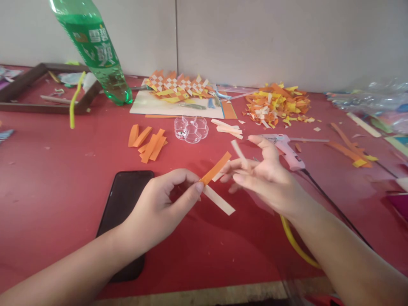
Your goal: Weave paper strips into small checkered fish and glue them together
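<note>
My left hand (172, 204) pinches an orange paper strip (216, 168) together with cream paper strips (219, 200) that stick out at angles from its thumb and fingertip. Close by on the right, my right hand (263, 174) has a short white paper strip (238, 152) between its fingers; its index finger is raised, and the exact grip is partly hidden. Beyond the hands lie a small pile of orange strips (152, 145), a few cream strips (227, 128) and a clear flower-shaped tray (191, 129) with tiny bits in it.
A black phone (123, 199) lies left, under my forearm. A pink glue gun (288, 153) trails its cable rightward. Toward the wall are a green bottle (102, 51), a woven paper piece (178, 87) on a board, a scrap heap (277, 104) and a dark frame (19, 106).
</note>
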`<state>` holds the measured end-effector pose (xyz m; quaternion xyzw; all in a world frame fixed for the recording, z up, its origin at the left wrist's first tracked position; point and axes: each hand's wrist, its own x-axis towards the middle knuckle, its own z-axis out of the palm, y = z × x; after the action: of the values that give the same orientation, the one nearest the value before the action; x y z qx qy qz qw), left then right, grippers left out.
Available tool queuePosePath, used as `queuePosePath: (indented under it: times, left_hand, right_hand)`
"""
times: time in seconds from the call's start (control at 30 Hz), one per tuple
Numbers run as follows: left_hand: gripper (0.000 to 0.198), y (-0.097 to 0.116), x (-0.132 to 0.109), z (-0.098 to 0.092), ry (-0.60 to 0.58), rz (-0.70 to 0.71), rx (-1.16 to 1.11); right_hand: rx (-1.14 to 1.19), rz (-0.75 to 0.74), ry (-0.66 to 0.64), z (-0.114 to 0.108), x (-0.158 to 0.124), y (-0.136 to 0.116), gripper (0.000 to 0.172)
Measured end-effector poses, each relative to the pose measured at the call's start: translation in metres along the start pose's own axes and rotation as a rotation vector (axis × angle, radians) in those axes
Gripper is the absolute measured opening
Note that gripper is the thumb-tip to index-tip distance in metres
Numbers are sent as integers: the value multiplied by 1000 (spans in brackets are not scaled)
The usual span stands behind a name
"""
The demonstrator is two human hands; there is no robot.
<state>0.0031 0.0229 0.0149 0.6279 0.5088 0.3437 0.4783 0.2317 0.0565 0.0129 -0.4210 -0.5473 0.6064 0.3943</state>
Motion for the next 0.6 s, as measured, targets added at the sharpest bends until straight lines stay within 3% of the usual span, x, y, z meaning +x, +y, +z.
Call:
queuePosePath:
  times: [0.13, 0.27, 0.43, 0.6]
  left_hand:
    - [19, -1, 1, 0, 5, 3, 26]
    - [20, 0, 1, -1, 15, 1, 58]
    - [20, 0, 1, -1, 24, 4, 62]
    - [21, -2, 1, -1, 9, -4, 53]
  right_hand:
    - [7, -50, -138, -4, 0, 6, 38]
    - [-53, -6, -158, -6, 0, 6, 14]
    - [-81, 74, -67, -7, 1, -1, 20]
    - [-180, 7, 15, -7, 1, -4, 15]
